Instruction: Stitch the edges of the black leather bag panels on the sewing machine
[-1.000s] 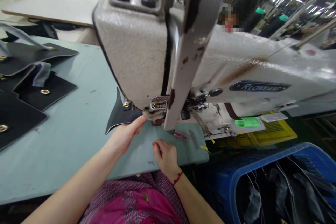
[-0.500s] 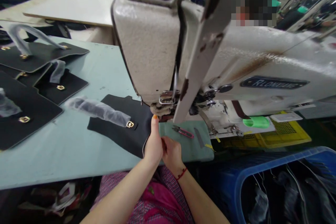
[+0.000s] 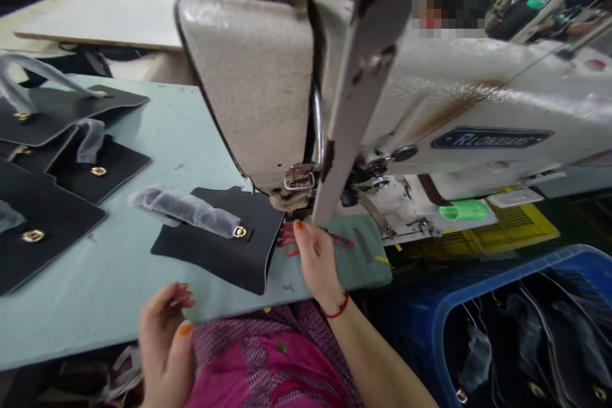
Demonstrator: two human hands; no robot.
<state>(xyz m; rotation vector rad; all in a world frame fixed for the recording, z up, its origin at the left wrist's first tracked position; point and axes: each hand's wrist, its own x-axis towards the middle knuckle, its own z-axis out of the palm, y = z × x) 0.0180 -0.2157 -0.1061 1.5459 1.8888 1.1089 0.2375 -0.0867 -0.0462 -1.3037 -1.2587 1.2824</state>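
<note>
A black leather-like panel [image 3: 215,261] lies on the pale green table, its upper right corner under the sewing machine head [image 3: 258,89]. On it is a handle wrapped in clear plastic [image 3: 184,210], joined to a gold buckle [image 3: 240,232]. My right hand [image 3: 319,261] is beside the panel's right edge, fingers stretched out below the needle area; whether they touch the edge I cannot tell. My left hand [image 3: 167,338] hangs at the table's front edge, empty, thumb apart from loosely bent fingers. Pink thread snips [image 3: 340,240] lie partly hidden behind my right hand.
More black panels [image 3: 43,223] with gold buckles and wrapped handles lie at left. A blue basket [image 3: 433,325] holding similar pieces stands at lower right. A yellow crate [image 3: 516,239] and a green cylinder [image 3: 463,209] sit beyond the machine bed. A blurred person is in the background.
My left hand has let go of the panel's right edge and moved left and toward me. My right hand has opened and moved up toward the needle area. The view has shifted slightly.
</note>
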